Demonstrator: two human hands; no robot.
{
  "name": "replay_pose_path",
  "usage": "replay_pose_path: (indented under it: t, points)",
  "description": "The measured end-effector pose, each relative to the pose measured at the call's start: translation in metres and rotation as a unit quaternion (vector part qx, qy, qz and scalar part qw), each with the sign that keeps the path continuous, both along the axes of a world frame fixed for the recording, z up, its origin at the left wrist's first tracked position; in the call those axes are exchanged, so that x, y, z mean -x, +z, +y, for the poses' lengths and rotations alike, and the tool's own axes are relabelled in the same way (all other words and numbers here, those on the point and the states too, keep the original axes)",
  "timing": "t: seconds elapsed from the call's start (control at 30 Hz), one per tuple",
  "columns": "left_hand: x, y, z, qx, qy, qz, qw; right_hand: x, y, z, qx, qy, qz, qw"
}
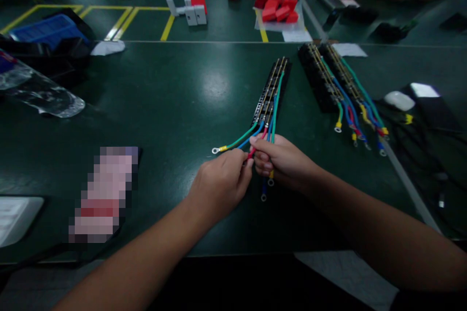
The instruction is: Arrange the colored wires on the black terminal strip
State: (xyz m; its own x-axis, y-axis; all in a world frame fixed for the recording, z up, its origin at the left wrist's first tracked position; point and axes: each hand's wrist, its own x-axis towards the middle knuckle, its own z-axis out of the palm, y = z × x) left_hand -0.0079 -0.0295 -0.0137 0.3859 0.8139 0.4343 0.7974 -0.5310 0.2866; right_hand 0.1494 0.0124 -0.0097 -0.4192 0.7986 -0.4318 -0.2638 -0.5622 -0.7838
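Wire (264, 132) — thin and red — is pinched in my left hand (222, 180), and my right hand (284, 158) grips it just beside. It leaves the near end of a black strip (272, 90) lying toward one o'clock from my hands. A green wire (241, 139) ends at nine o'clock; two more wired strips (316, 75) lie toward two o'clock.

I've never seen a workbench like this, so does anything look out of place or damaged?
One oddity: the flat device left of the left hand is covered in coarse square blocks, apparently masking in the picture rather than damage. Nothing looks spilled, and the wired black strip shows no obvious break.
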Motion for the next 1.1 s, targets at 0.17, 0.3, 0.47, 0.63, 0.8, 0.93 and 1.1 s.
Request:
replay_pose_path:
  t: [0.17, 0.3, 0.47, 0.63, 0.8, 0.93, 1.1]
  points:
    - [0.0001, -0.0007, -0.0013, 0.015, -0.016, -0.023, 1.0, 0.0002, -0.0014, 0.0008, -0.003, 0.002, 0.004, 1.0]
    - [-0.0004, -0.0003, -0.0002, 0.03, -0.009, -0.029, 0.999, 0.0, -0.0037, 0.0014, -0.01, 0.005, 0.007, 1.0]
    - [-0.0009, -0.0001, 0.0026, 0.026, 0.026, -0.008, 0.999, 0.0002, -0.0015, 0.0009, -0.008, -0.008, -0.004, 1.0]
    - [-0.0006, -0.002, 0.0027, 0.031, 0.014, -0.032, 0.999, 0.0012, 0.0002, 0.0004, -0.008, -0.006, -0.008, 1.0]
    - [-0.001, -0.0029, 0.0022, 0.063, 0.0, -0.074, 0.995, 0.0014, 0.0001, 0.0009, 0.0, -0.004, -0.007, 1.0]
    - [-0.002, -0.0017, 0.0028, 0.078, 0.007, -0.05, 0.996, 0.0018, 0.0003, 0.0009, 0.0, -0.006, -0.013, 1.0]
    - [-0.0026, 0.0002, 0.0055, 0.097, 0.028, -0.025, 0.995, 0.0016, -0.0005, 0.0012, -0.008, -0.009, -0.015, 1.0]
